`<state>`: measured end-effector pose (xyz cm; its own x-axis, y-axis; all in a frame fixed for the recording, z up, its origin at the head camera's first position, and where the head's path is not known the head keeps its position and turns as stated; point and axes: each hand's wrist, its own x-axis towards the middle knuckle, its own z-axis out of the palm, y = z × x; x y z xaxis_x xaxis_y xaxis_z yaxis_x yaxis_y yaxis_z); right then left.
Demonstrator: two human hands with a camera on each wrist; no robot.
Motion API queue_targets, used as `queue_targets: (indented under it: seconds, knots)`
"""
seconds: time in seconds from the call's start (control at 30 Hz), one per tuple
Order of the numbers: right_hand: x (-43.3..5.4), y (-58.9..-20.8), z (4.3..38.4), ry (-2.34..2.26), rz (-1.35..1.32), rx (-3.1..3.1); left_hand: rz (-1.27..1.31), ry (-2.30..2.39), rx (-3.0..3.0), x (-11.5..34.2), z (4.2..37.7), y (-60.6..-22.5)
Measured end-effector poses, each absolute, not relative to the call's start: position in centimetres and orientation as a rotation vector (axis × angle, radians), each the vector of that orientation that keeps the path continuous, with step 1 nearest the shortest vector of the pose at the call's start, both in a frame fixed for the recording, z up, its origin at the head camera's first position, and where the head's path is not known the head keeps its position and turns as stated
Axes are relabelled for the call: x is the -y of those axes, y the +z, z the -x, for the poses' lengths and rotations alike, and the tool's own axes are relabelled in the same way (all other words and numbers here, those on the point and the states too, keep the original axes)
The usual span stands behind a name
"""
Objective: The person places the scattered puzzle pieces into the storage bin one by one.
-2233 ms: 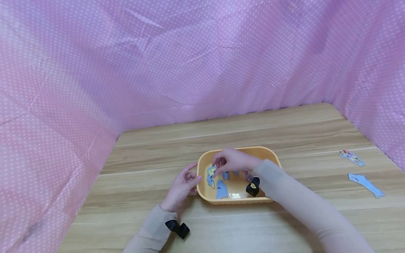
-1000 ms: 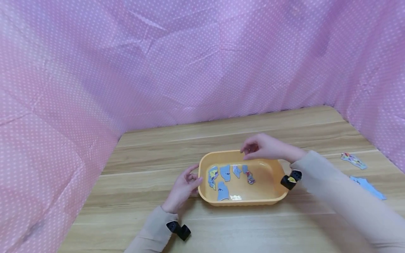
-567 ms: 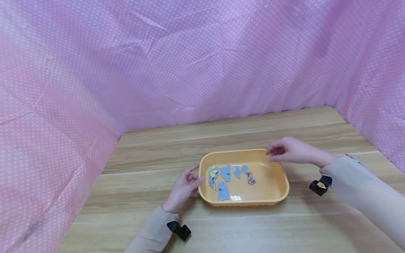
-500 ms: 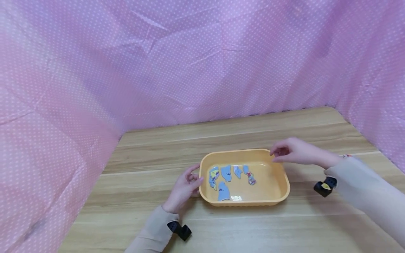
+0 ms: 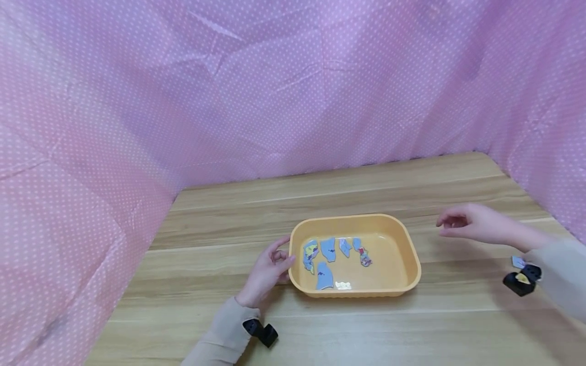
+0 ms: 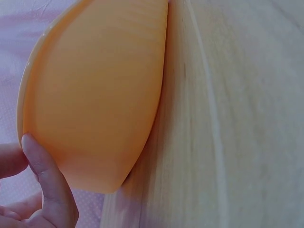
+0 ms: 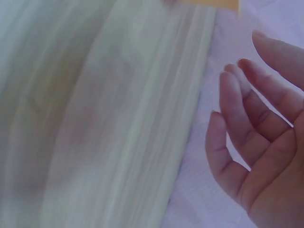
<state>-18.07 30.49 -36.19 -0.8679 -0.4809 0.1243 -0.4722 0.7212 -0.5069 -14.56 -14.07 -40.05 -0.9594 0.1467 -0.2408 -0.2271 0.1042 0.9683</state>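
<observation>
A yellow-orange plastic tray (image 5: 393, 223) sits on the table. Several flat blue, cartoon-printed pieces lie in it, apparently jigsaw pieces. One at the left has yellow print, a patterned piece (image 5: 310, 255); below and right is a plain blue piece (image 5: 325, 277). My left hand (image 5: 267, 272) holds the tray's left rim between thumb and finger; in the left wrist view the thumb (image 6: 47, 175) is at the rim's edge. To the tray's right, my right hand (image 5: 478, 223) hangs above the table with loosely bent fingers. The right wrist view shows nothing in its grasp.
A blue piece (image 5: 518, 262) peeks out beside the right wrist camera (image 5: 522, 280); the right forearm covers the area behind it. Pink polka-dot cloth (image 5: 293, 101) hangs behind and at both sides of the wooden table (image 5: 229, 218).
My right hand has left the tray's inside and moved right, over the table. My left hand stays at the tray's left rim. The pieces inside are now uncovered.
</observation>
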Motion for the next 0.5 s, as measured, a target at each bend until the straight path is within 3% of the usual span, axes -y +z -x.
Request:
queue_targets:
  seconds: [0.5]
  knots:
    - [-38.7, -38.5, 16.1, -0.721, 0.763, -2.752, 0.083, 1.929, -2.115, 14.1, 14.6, -39.9]
